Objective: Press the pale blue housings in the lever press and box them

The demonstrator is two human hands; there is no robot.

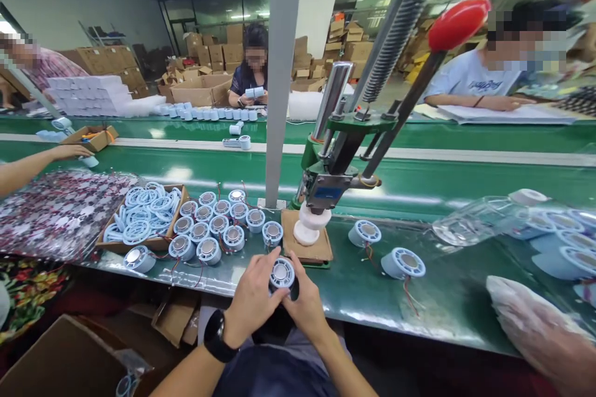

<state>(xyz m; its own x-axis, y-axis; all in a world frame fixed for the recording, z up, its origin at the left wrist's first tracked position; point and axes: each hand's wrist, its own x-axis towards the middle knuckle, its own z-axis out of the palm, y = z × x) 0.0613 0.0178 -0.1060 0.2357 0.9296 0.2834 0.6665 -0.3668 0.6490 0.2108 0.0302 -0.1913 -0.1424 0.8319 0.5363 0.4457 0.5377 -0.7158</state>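
Note:
Both hands hold a light-blue round housing (282, 273) with a ringed top and a metal disc at its centre. My left hand (251, 298), with a black watch at its wrist, closes round one side. My right hand (305, 303) grips the opposite side, the thumbs close together at the near edge. Just beyond the hands stands a hand-lever press (331, 183) with a red knob (459, 23). Its white round pressing head (316, 218) is over a cardboard-covered base (321, 252). One similar housing (272, 233) sits left of this base.
Several similar housings (218, 223) with wires stand at left, near a box of blue rings (144, 214). Two more housings (403, 263) are right of the press, before a transparent plastic bottle (484, 220). A co-worker's gloved hand (535, 316) is at right; other people sit across the green conveyor (209, 164).

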